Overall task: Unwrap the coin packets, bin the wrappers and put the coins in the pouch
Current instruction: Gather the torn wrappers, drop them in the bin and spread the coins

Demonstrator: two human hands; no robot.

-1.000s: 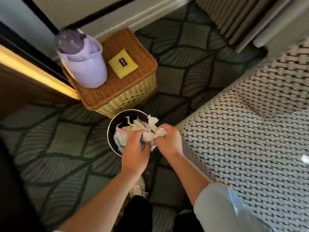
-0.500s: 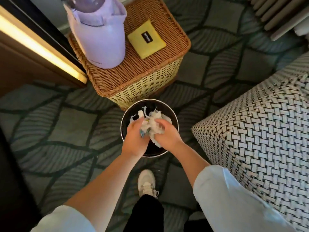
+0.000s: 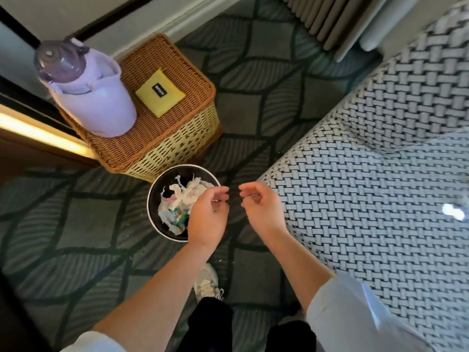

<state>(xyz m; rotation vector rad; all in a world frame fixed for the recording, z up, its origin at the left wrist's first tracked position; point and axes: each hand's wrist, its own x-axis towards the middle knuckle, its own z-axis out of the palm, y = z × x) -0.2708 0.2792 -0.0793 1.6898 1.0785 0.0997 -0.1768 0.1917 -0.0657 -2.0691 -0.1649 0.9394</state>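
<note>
Left hand (image 3: 208, 214) above the bin (image 3: 153, 199), right hand (image 3: 261, 209) just beside it, each grip slack and seemingly empty; crumpled wrappers (image 3: 184, 198) lie binned, yellow pouch (image 3: 160, 92) waits on wicker basket (image 3: 152, 134) beyond, coins unseen, so pouching probably remains.

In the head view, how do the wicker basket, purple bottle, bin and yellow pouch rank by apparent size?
Largest first: wicker basket, purple bottle (its top is nearer the camera), bin, yellow pouch.

A purple bottle (image 3: 94, 97) stands on a brown woven basket (image 3: 152, 141). Near it is a white checked seat (image 3: 368, 199). A white shoe (image 3: 206, 283) stands on the green carpet (image 3: 76, 219).
</note>
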